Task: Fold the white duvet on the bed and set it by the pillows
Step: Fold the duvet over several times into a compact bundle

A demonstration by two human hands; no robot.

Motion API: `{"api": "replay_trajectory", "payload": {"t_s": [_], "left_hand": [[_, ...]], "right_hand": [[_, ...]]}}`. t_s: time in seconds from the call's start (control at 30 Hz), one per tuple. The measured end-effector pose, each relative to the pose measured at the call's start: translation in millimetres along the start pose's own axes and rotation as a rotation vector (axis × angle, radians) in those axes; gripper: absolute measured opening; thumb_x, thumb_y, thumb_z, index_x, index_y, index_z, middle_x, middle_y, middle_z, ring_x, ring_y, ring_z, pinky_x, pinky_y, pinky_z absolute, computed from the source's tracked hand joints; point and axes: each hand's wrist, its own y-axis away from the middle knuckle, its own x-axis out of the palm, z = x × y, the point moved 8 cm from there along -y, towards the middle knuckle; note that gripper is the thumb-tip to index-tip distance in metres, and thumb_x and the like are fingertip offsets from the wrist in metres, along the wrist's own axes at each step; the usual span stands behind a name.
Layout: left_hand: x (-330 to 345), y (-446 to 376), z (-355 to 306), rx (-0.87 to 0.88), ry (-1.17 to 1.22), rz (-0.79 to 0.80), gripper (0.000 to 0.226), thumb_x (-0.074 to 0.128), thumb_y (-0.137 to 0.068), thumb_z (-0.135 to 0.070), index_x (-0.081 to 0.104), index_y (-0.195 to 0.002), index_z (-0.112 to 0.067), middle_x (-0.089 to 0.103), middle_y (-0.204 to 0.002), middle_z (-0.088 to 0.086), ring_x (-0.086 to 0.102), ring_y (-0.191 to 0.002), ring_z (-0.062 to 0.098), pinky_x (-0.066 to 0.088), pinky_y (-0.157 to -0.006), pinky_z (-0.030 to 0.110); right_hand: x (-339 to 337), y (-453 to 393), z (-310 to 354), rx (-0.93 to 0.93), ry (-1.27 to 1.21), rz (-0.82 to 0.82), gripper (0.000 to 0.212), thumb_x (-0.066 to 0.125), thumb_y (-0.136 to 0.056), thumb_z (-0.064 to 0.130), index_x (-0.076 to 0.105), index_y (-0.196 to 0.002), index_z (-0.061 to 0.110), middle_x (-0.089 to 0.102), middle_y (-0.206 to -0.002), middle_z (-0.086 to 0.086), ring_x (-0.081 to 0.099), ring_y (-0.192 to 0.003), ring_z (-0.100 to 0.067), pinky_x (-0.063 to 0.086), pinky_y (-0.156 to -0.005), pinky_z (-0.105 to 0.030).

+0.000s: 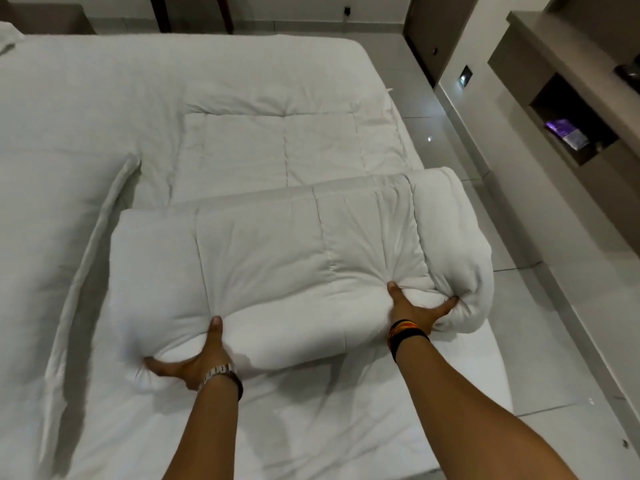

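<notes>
The white quilted duvet [277, 244] lies on the bed [346, 427], its near part rolled or folded into a thick bundle, the far part still flat. My left hand [194, 358] grips the bundle's near left edge, thumb on top, fingers tucked under. At the bundle's near right end my right hand [415, 311] clutches the fabric, thumb pressed in and fingers spread toward the puffy end. A pillow corner [8, 38] shows at the far left top.
The bed's right edge borders a tiled floor [519, 306]. A grey wall unit [571, 109] with an open niche stands at the right. A second white cover lies flat over the bed's left half [52, 202].
</notes>
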Motion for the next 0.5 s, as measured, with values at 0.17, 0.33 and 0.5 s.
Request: {"api": "replay_trajectory", "payload": {"t_s": [0.17,0.33,0.5], "left_hand": [[-44.5,31.9,-12.4,0.014,0.078,0.048,0.133,0.098,-0.068,-0.028,0.007,-0.161,-0.053,0.028,-0.167,0.018,0.046,-0.144,0.035,0.037,-0.119,0.053],[-170.5,74.8,42.1,-0.027,-0.002,0.03,0.132,0.097,-0.069,-0.029,0.005,-0.159,-0.054,0.035,-0.159,0.031,0.05,-0.137,0.048,0.039,-0.116,0.059],[-320.1,124.9,119.3,-0.01,-0.077,0.014,0.13,0.096,-0.072,-0.026,0.003,-0.161,-0.048,0.039,-0.155,0.03,0.053,-0.131,0.049,0.04,-0.115,0.057]], "right_hand": [[-43.3,35.0,5.7,-0.029,-0.043,0.068,0.137,0.1,-0.061,0.036,0.007,-0.161,0.052,0.019,-0.168,-0.021,0.028,-0.152,-0.038,0.031,-0.117,-0.057],[-163.1,95.6,-64.1,0.022,-0.023,0.091,0.134,0.098,-0.067,0.03,0.006,-0.162,0.05,0.012,-0.167,-0.028,0.026,-0.151,-0.046,0.028,-0.116,-0.064],[-304.3,156.3,-155.2,0.059,-0.014,0.094,0.132,0.097,-0.069,0.028,0.007,-0.163,0.047,0.028,-0.163,-0.026,0.04,-0.143,-0.046,0.033,-0.118,-0.058]]}}
